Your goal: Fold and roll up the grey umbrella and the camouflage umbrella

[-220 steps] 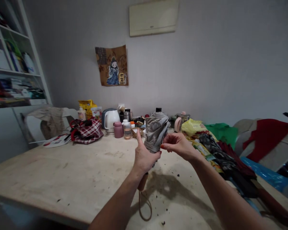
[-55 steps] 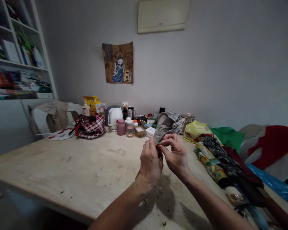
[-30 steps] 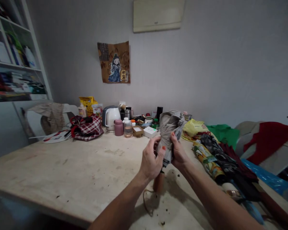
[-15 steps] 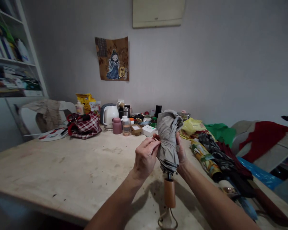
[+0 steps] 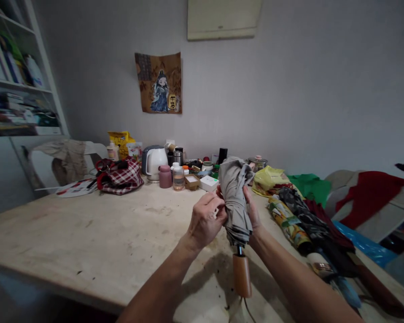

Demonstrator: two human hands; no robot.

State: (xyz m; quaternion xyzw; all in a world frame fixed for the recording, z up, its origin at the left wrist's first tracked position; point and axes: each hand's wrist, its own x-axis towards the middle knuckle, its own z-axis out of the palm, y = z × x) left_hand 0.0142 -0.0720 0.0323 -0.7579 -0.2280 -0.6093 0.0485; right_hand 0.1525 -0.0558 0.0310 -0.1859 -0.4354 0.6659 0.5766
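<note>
A folded grey umbrella [image 5: 236, 197] is held above the table, its wooden handle [image 5: 242, 276] pointing down toward me and a cord hanging from the end. A strap is wrapped around the middle of its cloth. My left hand [image 5: 207, 220] is closed at the umbrella's left side, fingers pinched by the strap; what exactly lies between the fingertips is hidden. From the right, my right hand [image 5: 253, 211] grips the umbrella, its fingers partly hidden behind the cloth.
Several folded umbrellas [image 5: 289, 224] lie along the table's right side beside a yellow plastic bag [image 5: 269, 179]. At the back stand a white kettle [image 5: 155, 162], a pink jar [image 5: 164, 176] and small boxes [image 5: 208, 183]. A checked bag [image 5: 121, 177] sits back left on the table [image 5: 104, 237].
The umbrella has tilted slightly, its handle shifting a little right and downward. My left fingers have curled in closer at the strap. My right hand keeps its hold.
</note>
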